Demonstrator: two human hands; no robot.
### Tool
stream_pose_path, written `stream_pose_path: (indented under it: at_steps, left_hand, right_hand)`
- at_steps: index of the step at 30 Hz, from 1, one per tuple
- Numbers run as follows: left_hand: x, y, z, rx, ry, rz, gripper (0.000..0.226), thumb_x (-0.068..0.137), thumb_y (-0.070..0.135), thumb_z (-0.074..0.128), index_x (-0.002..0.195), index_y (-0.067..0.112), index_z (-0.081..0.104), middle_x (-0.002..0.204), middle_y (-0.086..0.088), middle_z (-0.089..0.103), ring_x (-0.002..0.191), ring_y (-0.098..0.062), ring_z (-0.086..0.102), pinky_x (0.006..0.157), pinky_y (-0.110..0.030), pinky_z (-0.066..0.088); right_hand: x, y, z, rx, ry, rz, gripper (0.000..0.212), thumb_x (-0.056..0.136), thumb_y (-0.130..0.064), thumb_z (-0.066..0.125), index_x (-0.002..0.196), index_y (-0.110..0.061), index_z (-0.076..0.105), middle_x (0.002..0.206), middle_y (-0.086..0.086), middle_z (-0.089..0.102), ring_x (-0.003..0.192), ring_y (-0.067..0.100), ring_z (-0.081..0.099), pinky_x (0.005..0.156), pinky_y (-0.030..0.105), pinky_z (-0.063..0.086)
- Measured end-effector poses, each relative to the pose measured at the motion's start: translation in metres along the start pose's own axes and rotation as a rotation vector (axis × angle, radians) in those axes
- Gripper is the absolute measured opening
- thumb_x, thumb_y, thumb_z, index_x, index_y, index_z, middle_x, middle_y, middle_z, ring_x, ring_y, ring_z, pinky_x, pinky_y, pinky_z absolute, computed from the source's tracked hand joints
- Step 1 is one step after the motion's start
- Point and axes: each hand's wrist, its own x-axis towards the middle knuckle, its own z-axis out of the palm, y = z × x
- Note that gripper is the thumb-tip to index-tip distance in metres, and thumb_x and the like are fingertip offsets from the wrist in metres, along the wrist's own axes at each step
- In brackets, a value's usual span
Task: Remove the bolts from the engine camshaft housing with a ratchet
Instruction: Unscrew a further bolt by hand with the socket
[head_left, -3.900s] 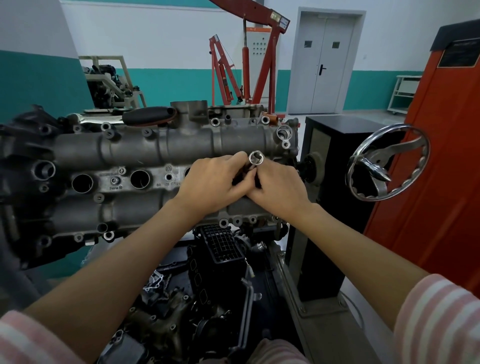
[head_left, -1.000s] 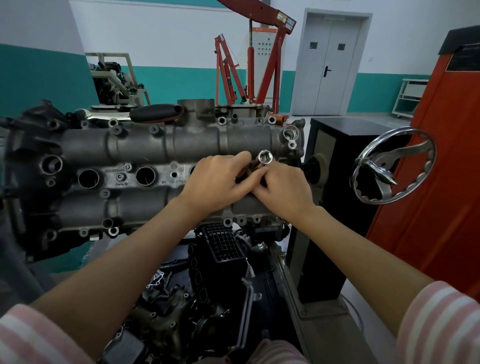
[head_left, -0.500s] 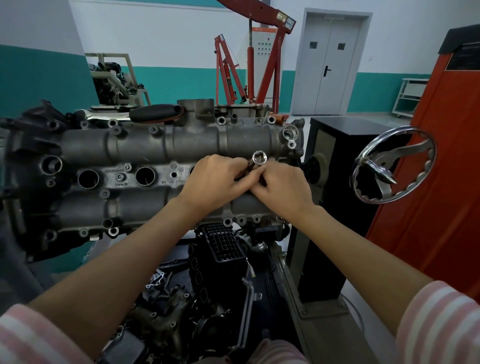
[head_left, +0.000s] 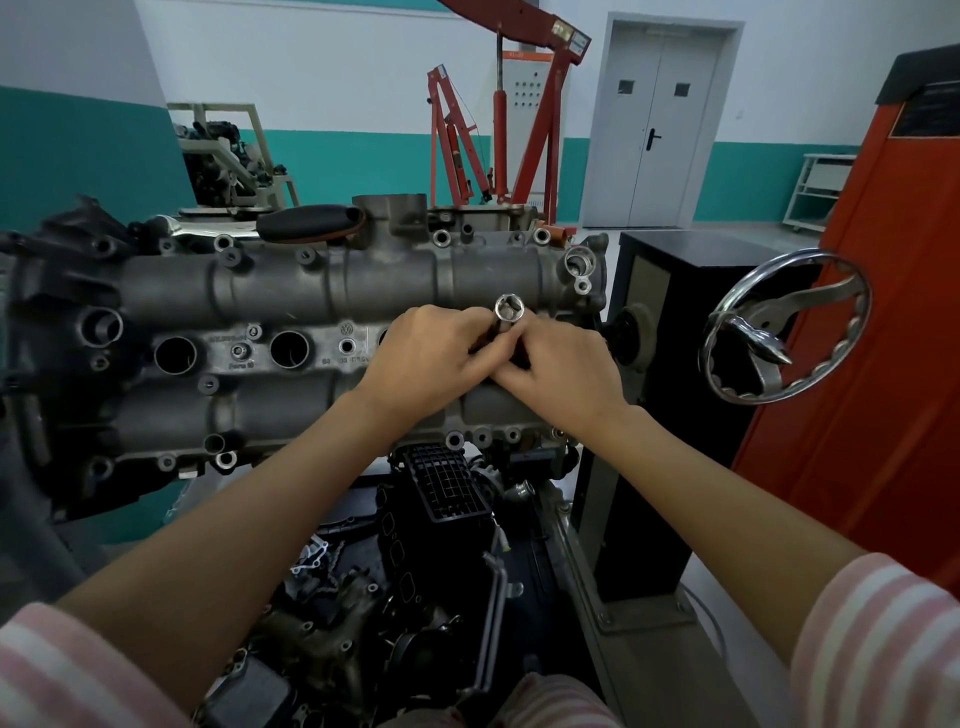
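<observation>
Camshaft housing (head_left: 322, 291) fills the middle of my view, a long grey casting lying crosswise on its stand. Many bolt holes along its near and far flanges look empty, as far as I can judge, though a few bosses at 9 o'clock may hold fasteners; I cannot tell for certain. So the job seems well along, with whatever is left sitting around the right end, at about 3 o'clock on the casting, where I am working.

Red engine crane (head_left: 519, 104) stands behind at 12 o'clock, well clear. An orange cabinet (head_left: 857, 364) rises at 3 o'clock, and the stand's chrome handwheel (head_left: 784, 332) sits just beside the housing's right end; I judge it could cramp a wide swing of the handle. Loose black engine parts (head_left: 441, 488) lie below at 6 o'clock, a place where a dropped bolt could vanish.

My left hand (head_left: 431, 358) and right hand (head_left: 561, 374) meet over the casting, fingers curled closed around the ratchet (head_left: 498, 338), most of which they hide. Only its socket (head_left: 510, 307) shows, poking up between my fingertips with the open end facing me, so it is not on a bolt. I cannot see any bolt in my grip.
</observation>
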Motion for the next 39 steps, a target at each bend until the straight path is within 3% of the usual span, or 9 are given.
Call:
stream_pose_path:
  at_steps: [3,7,11,15,21,26,29,33,39]
  left_hand:
    - [0.0007,-0.0006,-0.0007,0.011,-0.029,0.015,0.052,0.092,0.039,0.052,0.06,-0.002,0.058,0.048,-0.011,0.053,0.046,-0.025,0.05,0.048,-0.031,0.034]
    - [0.0008,0.0011,-0.0011,0.023,-0.028,0.0,0.05,0.092,0.047,0.047,0.079,0.001,0.06,0.057,-0.007,0.055,0.053,-0.022,0.053,0.052,-0.036,0.041]
    - [0.0011,0.0038,-0.0006,0.013,-0.026,0.009,0.04,0.084,0.048,0.032,0.08,0.01,0.043,0.057,0.004,0.047,0.05,-0.02,0.048,0.046,-0.03,0.036]
    - [0.0018,0.0012,0.0028,0.037,-0.025,0.016,0.024,0.091,0.034,0.045,0.076,0.016,0.042,0.061,0.01,0.042,0.053,-0.023,0.049,0.049,-0.027,0.026]
    - [0.0013,-0.0026,0.0025,0.068,-0.023,0.015,0.046,0.093,0.041,0.048,0.073,0.002,0.062,0.059,-0.008,0.06,0.055,-0.024,0.056,0.051,-0.036,0.042]
    - [0.0014,-0.0005,0.0012,0.05,-0.034,0.023,0.049,0.09,0.05,0.039,0.078,0.005,0.054,0.059,-0.003,0.055,0.053,-0.02,0.052,0.049,-0.033,0.039]
    - [0.0016,0.0012,0.002,0.042,-0.022,0.005,0.045,0.083,0.048,0.029,0.085,0.007,0.046,0.058,0.003,0.049,0.05,-0.019,0.049,0.046,-0.028,0.033]
    - [0.0011,0.0019,0.0025,0.06,-0.03,0.033,0.024,0.09,0.036,0.04,0.077,0.016,0.038,0.058,0.008,0.044,0.05,-0.024,0.051,0.048,-0.027,0.028]
    - [0.0009,-0.0022,0.0006,0.041,-0.02,0.03,0.048,0.092,0.04,0.049,0.064,0.001,0.057,0.051,-0.008,0.053,0.047,-0.023,0.051,0.046,-0.032,0.037]
  right_hand:
    - [-0.0006,0.0013,0.0018,0.007,-0.001,-0.006,0.03,0.09,-0.04,0.047,0.086,-0.012,0.057,0.073,0.002,0.062,0.064,0.019,0.058,0.052,0.028,0.034]
    - [-0.0023,0.0004,0.0,0.014,-0.007,-0.019,0.027,0.093,-0.035,0.046,0.087,-0.009,0.052,0.068,0.0,0.053,0.058,0.021,0.055,0.049,0.029,0.033]
    - [-0.0011,-0.0015,-0.0025,0.059,-0.008,-0.008,0.035,0.089,-0.039,0.043,0.096,-0.005,0.043,0.061,-0.007,0.043,0.048,0.015,0.043,0.041,0.023,0.028]
    - [0.0,-0.0005,-0.0017,0.003,-0.045,-0.008,0.036,0.088,-0.044,0.044,0.099,-0.01,0.051,0.071,-0.002,0.058,0.061,0.016,0.056,0.051,0.03,0.041]
    - [0.0001,0.0002,-0.0007,0.013,-0.049,0.009,0.042,0.084,-0.05,0.039,0.096,-0.016,0.06,0.08,0.0,0.065,0.073,0.017,0.059,0.056,0.028,0.035]
    - [-0.001,0.0022,-0.0006,0.015,-0.055,-0.02,0.026,0.091,-0.038,0.044,0.082,-0.014,0.046,0.069,-0.001,0.054,0.064,0.022,0.058,0.054,0.03,0.035]
    - [0.0001,0.0004,-0.0021,0.018,-0.053,-0.025,0.033,0.09,-0.041,0.037,0.095,-0.009,0.044,0.073,0.003,0.06,0.06,0.024,0.058,0.052,0.033,0.043]
    - [-0.0002,0.0005,-0.0019,0.033,-0.04,-0.011,0.036,0.09,-0.043,0.042,0.1,-0.008,0.043,0.067,-0.003,0.055,0.056,0.019,0.056,0.048,0.031,0.04]
    - [0.0006,0.0009,-0.0016,0.056,-0.044,0.014,0.03,0.088,-0.043,0.047,0.084,-0.015,0.059,0.073,0.0,0.063,0.067,0.018,0.058,0.052,0.028,0.031]
